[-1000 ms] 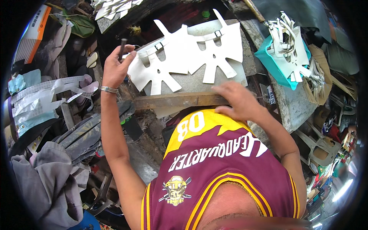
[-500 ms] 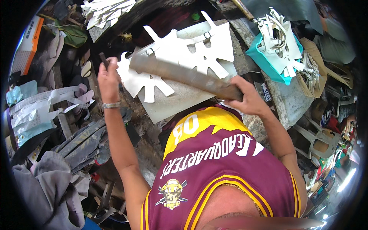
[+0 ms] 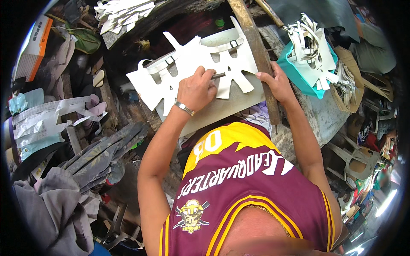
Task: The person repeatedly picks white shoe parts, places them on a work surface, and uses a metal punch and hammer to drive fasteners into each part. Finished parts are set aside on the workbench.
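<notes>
Two white cut-out pieces, which look like sandal uppers (image 3: 188, 57), lie side by side on a pale flat board (image 3: 205, 115). Each has a strap with a small buckle, cut-out slots and pointed tabs. My left hand (image 3: 195, 90) is closed around a short dark rod (image 3: 218, 76), resting over the middle of the white pieces. One end of the rod sticks out to the right; the rest is hidden in my fingers. My right hand (image 3: 278, 84) grips a long, worn brown bar (image 3: 252, 38), held lengthwise along the board's right edge.
At the right stands a turquoise basket (image 3: 285, 64) heaped with white strappy pieces, beside a cardboard box (image 3: 356, 87) of similar strips. More white strips (image 3: 121, 15) are piled at the far left. Grey cloth (image 3: 60, 209) and a plastic chair (image 3: 358, 160) flank me.
My left hand has moved right, from the left edge onto the white pieces, with the rod. The bar has swung from lying across the pieces to standing lengthwise at their right.
</notes>
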